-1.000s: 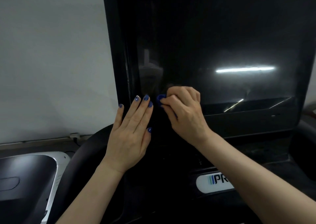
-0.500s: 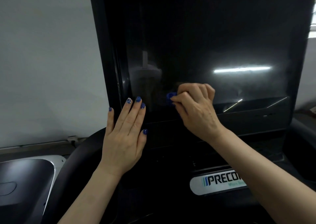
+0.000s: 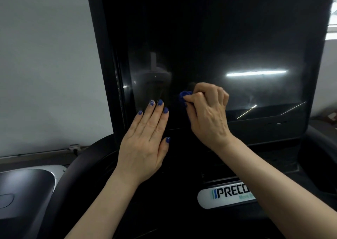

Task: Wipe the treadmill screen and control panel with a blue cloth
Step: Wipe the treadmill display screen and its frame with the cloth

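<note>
Pale grey wall behind and to the left; dark treadmill console filling the rest. Large black screen upright, glossy, with a bright strip-light reflection on its right half. Faint haze and smears visible across the lower glass, so wiping judged to be partway at best; upper screen too dark to judge. Control panel below, with a white logo badge, not being touched by the cloth now, so probably left to do. Left hand flat, fingers straight and together, pressed on the screen's lower left corner as a brace. Right hand curled into a fist, pinching a bunched blue cloth against the lower glass, just right of the left fingertips.
</note>
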### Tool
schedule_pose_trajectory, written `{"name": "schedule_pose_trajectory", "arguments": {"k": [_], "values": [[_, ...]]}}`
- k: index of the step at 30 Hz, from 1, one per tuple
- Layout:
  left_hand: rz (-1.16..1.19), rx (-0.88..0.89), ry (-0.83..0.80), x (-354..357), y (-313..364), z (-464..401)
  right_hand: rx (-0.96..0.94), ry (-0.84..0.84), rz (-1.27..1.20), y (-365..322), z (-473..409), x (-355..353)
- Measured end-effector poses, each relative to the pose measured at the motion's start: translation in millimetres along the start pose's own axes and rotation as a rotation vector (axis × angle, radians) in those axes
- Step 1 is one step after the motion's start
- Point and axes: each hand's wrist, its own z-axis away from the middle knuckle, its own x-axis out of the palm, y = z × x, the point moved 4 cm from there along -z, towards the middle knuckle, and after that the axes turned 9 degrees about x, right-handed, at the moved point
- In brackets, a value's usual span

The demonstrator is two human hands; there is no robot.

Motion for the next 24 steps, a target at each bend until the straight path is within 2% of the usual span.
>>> {"name": "schedule_pose_trajectory", "arguments": {"k": [3, 6, 11, 15, 21, 24], "values": [[-0.034, 0.015, 0.007, 3.0, -0.1, 0.3, -0.097, -0.043, 0.014, 7.6, 4.9, -6.6], [-0.068, 0.008, 0.017, 4.3, 0.1, 0.5, -0.161, -0.004, 0.023, 25.4, 5.9, -22.2], [-0.097, 0.005, 0.031, 6.2, 0.8, 1.3, -0.023, 0.032, 0.005, 18.1, -2.0, -14.0], [-0.107, 0.008, 0.038, 6.7, 0.9, 1.4, -0.106, -0.037, 0.019, 27.9, 6.5, -18.5], [-0.11, -0.006, 0.041, 6.3, 1.7, 1.1, 0.064, -0.005, 0.005, 32.8, -2.1, -19.0], [-0.077, -0.032, 0.055, 4.1, 4.7, -0.2, 0.018, -0.032, -0.01, 31.2, 0.8, -18.3]]}}
